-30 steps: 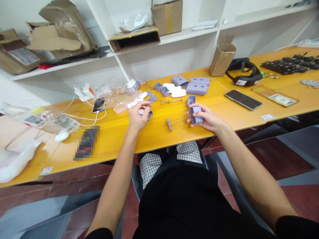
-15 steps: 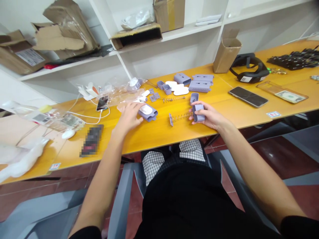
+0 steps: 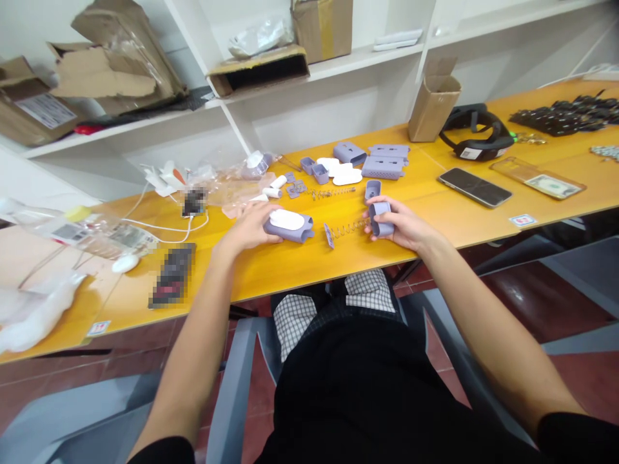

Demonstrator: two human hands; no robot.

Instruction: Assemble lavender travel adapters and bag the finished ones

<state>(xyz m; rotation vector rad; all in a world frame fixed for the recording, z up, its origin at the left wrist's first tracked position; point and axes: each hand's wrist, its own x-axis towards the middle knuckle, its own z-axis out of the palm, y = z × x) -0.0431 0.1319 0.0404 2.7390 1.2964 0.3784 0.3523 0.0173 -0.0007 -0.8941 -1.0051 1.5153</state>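
Note:
My left hand [image 3: 249,229] lies on the yellow table [image 3: 300,264] with its fingertips against the left end of a lavender plastic housing [image 3: 296,234], which has a white oval cover [image 3: 286,220] on top. My right hand [image 3: 399,227] grips a small lavender cup-shaped part [image 3: 380,219]. Between my hands lies a metal coil spring [image 3: 345,228] with a lavender end plate [image 3: 329,236]. A similar lavender cup [image 3: 373,190] stands just above my right hand. Farther back are several lavender casings [image 3: 383,167] and white oval pieces [image 3: 338,173].
Small metal parts and white cylinders [image 3: 275,188] lie near a clear plastic bag [image 3: 236,192]. A smartphone [image 3: 474,187], black headset [image 3: 476,132] and cardboard sleeve [image 3: 432,106] stand at right. A white cable, mouse [image 3: 124,263] and plastic bottle [image 3: 82,235] lie at left. White shelves with cardboard boxes stand behind.
My left hand has moved right along the table, and the housing with its white cover now sits flat beside its fingertips. My right hand still grips the cup-shaped part.

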